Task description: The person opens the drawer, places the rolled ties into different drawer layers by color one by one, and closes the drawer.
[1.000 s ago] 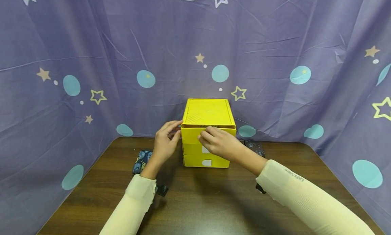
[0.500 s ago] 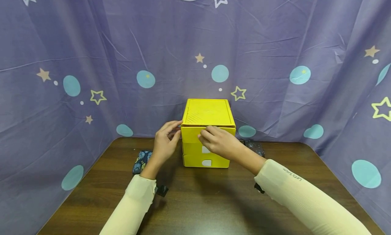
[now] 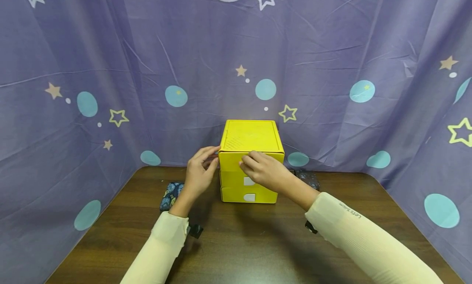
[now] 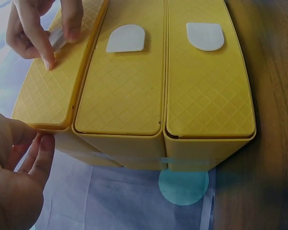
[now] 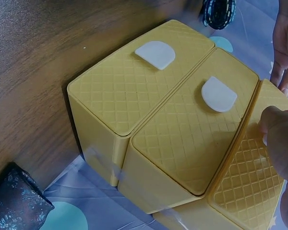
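A yellow three-drawer unit (image 3: 252,136) stands on the table, each drawer front textured with a diamond pattern. My right hand (image 3: 262,171) is at the top drawer (image 4: 45,93), its thumb and fingers pinching the white handle (image 4: 58,39), which they partly cover. That drawer's front sits right at the cabinet's top edge. My left hand (image 3: 199,169) touches the unit's upper left side near the front corner with its fingertips, fingers mostly extended. White handles show on the middle drawer (image 5: 219,94) and the bottom drawer (image 5: 155,54).
A dark blue patterned pouch (image 3: 171,196) lies left of the unit, beside my left wrist. Another dark patterned pouch (image 3: 307,178) lies at the back right, partly behind my right arm. A purple curtain (image 3: 221,50) hangs behind the wooden table (image 3: 236,243).
The top drawer has slid inward under my right hand, and the dark gap below the unit's top has closed up. My left hand has stayed at the side.
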Available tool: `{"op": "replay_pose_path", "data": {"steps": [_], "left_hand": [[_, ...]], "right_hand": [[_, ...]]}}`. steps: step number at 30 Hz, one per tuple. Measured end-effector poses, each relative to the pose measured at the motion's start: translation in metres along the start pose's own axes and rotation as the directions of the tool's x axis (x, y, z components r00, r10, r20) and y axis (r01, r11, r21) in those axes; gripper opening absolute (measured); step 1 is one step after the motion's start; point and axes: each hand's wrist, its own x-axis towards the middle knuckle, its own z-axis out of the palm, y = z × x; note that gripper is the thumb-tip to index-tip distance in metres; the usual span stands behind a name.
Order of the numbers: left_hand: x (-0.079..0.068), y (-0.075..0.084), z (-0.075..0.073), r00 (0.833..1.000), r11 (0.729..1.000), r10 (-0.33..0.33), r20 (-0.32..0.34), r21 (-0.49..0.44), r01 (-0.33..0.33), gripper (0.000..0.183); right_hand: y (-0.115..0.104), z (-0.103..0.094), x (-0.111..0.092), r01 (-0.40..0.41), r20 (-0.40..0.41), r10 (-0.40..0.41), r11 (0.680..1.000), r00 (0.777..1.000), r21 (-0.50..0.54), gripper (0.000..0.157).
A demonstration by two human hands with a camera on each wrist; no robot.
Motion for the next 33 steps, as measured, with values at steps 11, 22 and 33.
{"op": "replay_pose_path", "data": {"steps": [11,22,33], "left_hand": [[0.001,0.000,0.002,1.000,1.000,-0.021,-0.013,-0.001,0.021,0.035],[0.001,0.029,0.001,0.999,1.000,0.010,-0.032,0.006,-0.010,0.033],[0.001,0.035,0.000,1.000,1.000,0.007,-0.030,0.001,-0.007,0.033]], "right_hand": [[0.000,0.003,0.000,-0.006,0.009,0.006,1.000,1.000,0.001,0.024],[0.001,0.007,0.000,-0.018,0.018,0.019,1.000,1.000,-0.004,0.025],[-0.003,0.008,-0.001,-0.055,-0.034,0.059,0.994,0.998,0.090,0.019]]}}
